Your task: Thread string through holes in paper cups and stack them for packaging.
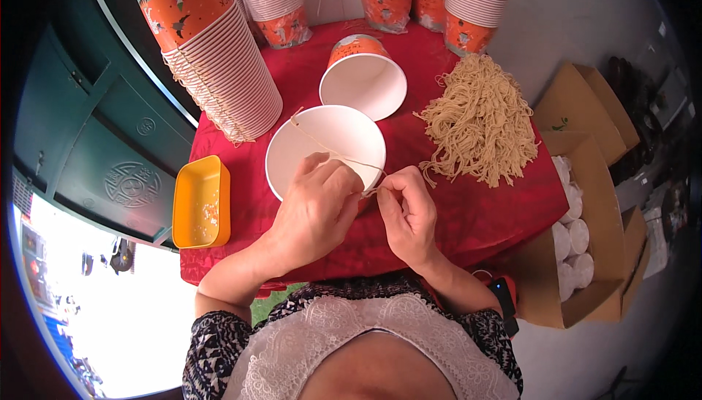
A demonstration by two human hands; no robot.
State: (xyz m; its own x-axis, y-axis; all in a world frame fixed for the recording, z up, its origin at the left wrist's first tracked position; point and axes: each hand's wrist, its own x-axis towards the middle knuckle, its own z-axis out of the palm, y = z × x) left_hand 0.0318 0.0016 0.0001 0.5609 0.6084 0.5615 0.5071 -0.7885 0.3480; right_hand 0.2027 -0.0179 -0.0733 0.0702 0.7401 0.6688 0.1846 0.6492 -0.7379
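Beige string [333,150] is pinched by both hands, left [316,206] and right [406,213], at the cup's [322,148] five o'clock rim; tugging could tip it.

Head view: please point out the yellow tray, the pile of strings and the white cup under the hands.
yellow tray [201,202], head view, on its inner floor.
pile of strings [479,118], head view, on the middle of the heap.
white cup [322,144], head view, on its inner wall.

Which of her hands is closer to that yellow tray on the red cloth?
Left. The left hand rests on the white paper cup's rim, just right of the yellow tray; the right hand is farther right, pinching the string.
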